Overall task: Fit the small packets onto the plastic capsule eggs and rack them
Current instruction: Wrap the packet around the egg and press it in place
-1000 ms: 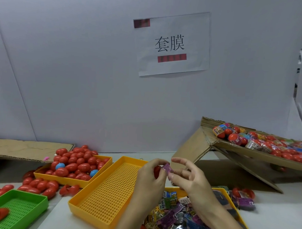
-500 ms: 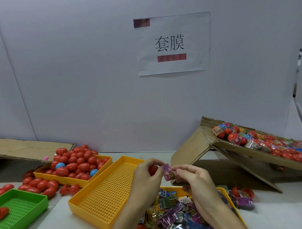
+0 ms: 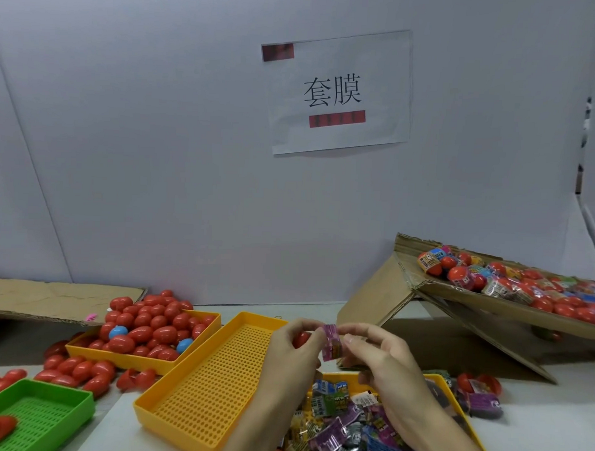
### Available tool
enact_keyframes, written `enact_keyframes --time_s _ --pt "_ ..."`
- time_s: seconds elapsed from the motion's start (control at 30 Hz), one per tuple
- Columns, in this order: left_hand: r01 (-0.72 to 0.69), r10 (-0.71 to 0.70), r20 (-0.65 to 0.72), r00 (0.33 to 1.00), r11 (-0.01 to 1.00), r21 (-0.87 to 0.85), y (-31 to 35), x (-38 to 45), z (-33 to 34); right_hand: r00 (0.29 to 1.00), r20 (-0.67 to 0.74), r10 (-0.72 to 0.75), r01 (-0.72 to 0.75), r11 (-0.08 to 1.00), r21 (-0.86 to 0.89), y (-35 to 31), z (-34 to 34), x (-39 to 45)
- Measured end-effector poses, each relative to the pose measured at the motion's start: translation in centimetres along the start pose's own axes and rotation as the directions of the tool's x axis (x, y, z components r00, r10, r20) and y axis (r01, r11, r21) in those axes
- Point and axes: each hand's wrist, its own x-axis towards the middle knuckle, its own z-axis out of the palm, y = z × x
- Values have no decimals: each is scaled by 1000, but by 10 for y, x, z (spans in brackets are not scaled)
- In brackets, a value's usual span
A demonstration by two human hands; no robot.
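- at nine o'clock on the white table (image 3: 535,436), a green tray (image 3: 46,415) holds a few red shell pieces, with loose red eggs (image 3: 82,369) scattered just beside it.
- behind it, toward ten o'clock, a yellow tray (image 3: 139,360) is heaped with red capsule eggs (image 3: 151,324) and two blue ones; a flat cardboard sheet (image 3: 50,299) lies further back.
- near centre, an empty perforated yellow tray (image 3: 209,384) runs from six toward twelve o'clock.
- just right of it, the left hand (image 3: 291,363) curls its fingers round a red egg (image 3: 300,339), thumb and forefinger pinching at its tip.
- touching that egg at its three o'clock side, a small purple packet (image 3: 332,343) is pinched by the thumb and forefinger of the right hand (image 3: 385,370), the other fingers loosely bent; both hands are raised above the trays.
- below the hands, at six o'clock, a third yellow tray (image 3: 452,392) is filled with mixed coloured packets (image 3: 336,429).
- at four o'clock, a few wrapped eggs (image 3: 479,393) lie on the table beside that tray.
- at two o'clock, a tilted cardboard rack (image 3: 489,306) carries many wrapped eggs (image 3: 510,283).
- at twelve o'clock, a paper sign (image 3: 341,92) hangs on the wall.
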Motion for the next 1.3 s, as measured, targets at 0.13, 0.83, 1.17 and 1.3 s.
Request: enact_keyframes --time_s 0.13,0.83,1.17,1.3 --pt "53 -57 112 992 998 38 0 -2 3 1000 14 -14 13 998 61 0 2 0" --pt "453 -294 356 887 707 -543 2 -1 -3 973 182 144 -212 869 448 -3 7 -2" --pt "371 -207 323 923 697 -613 2 -2 -1 952 219 216 -306 729 613 -4 5 -1" --pt "360 -167 333 928 632 -686 3 -3 -2 947 211 241 -319 670 670 -3 4 -1"
